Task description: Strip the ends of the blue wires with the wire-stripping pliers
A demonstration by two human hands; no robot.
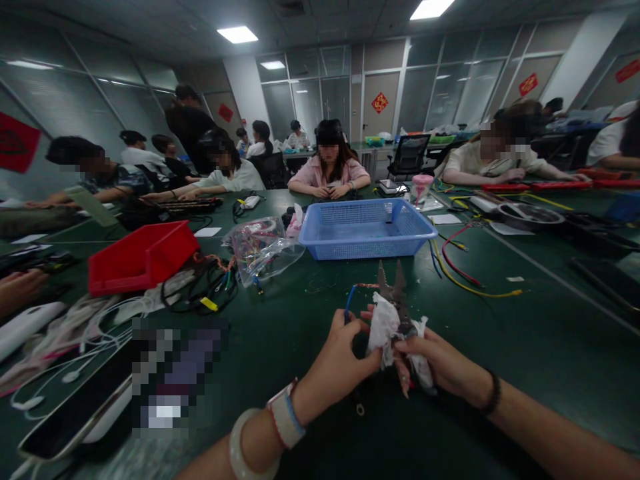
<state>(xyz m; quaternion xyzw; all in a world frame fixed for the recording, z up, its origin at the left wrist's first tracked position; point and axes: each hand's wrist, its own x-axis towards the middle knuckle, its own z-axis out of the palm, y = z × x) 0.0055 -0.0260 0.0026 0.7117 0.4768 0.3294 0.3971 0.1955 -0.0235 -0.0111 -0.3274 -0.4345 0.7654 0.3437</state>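
My left hand (340,357) is closed around a thin blue wire (350,298) that loops up from its fingers toward the jaws of a pair of wire strippers (391,285). My right hand (437,363) grips the strippers' handles, which are wrapped in white tissue (383,327). The metal jaws point away from me and stand slightly apart. Both hands hover just above the dark green table (525,347). A watch and a pale bangle sit on my left wrist, a dark band on my right.
A blue mesh basket (365,230) stands straight ahead, a clear bag of wires (263,248) and a red bin (143,257) to its left. Loose yellow and red wires (467,277) lie right. Cables, earphones and a phone lie near left. Several people sit around the table.
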